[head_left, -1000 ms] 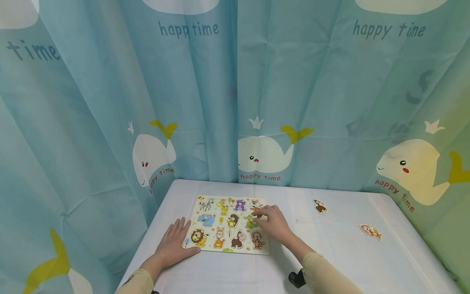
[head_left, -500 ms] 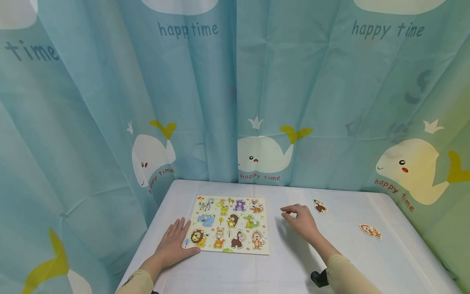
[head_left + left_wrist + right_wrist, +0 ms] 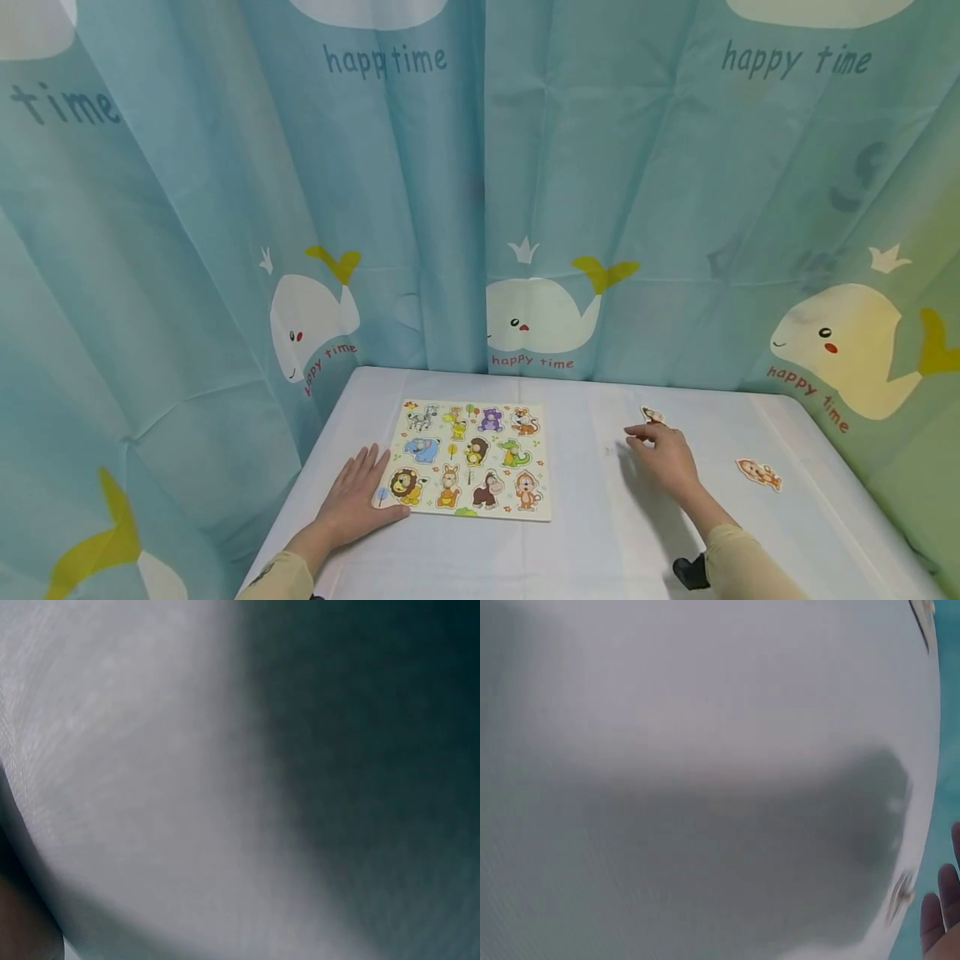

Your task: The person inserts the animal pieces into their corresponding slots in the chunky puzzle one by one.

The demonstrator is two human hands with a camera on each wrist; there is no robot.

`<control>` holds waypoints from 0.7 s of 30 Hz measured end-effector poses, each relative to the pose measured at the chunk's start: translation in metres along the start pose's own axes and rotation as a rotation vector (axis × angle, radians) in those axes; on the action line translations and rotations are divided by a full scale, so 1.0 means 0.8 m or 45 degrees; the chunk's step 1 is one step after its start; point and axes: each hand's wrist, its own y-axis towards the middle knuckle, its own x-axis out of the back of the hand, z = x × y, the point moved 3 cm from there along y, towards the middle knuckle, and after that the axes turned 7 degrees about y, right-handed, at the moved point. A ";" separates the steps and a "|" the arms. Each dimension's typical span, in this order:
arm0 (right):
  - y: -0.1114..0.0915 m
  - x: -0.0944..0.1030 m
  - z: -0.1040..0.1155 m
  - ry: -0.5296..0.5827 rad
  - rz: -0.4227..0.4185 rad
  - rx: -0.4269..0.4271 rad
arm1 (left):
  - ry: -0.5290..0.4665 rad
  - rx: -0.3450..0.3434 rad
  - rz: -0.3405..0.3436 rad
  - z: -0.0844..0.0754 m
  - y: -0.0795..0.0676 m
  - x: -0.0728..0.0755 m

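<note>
In the head view, my left hand rests at the near left corner of an animal puzzle board, fingers along its left side and thumb at the front edge. To the right of the board, my right hand is over the white table, fingers slightly bent, with nothing visible in them. Just beyond its fingers lies a dark brown animal puzzle piece, partly covered by the hand. In the right wrist view, fingertips show at the right edge, near a puzzle piece.
An orange animal puzzle piece lies farther right on the white table. Blue curtains with whale prints hang behind and beside the table. The left wrist view shows mostly blurred pale and dark surfaces.
My right hand has lifted off the crocodile on the board and moved right to the dark brown piece, uncovering the tiger and crocodile. My left hand has stayed in place.
</note>
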 end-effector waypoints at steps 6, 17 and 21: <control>0.008 0.021 -0.027 0.004 -0.006 -0.157 | 0.001 0.011 0.026 -0.001 0.000 0.002; 0.027 0.024 -0.054 -0.077 -0.114 -0.333 | -0.011 -0.002 0.011 0.000 0.000 0.002; 0.033 0.023 -0.058 -0.062 -0.149 -0.411 | -0.010 -0.020 -0.002 0.001 0.001 0.000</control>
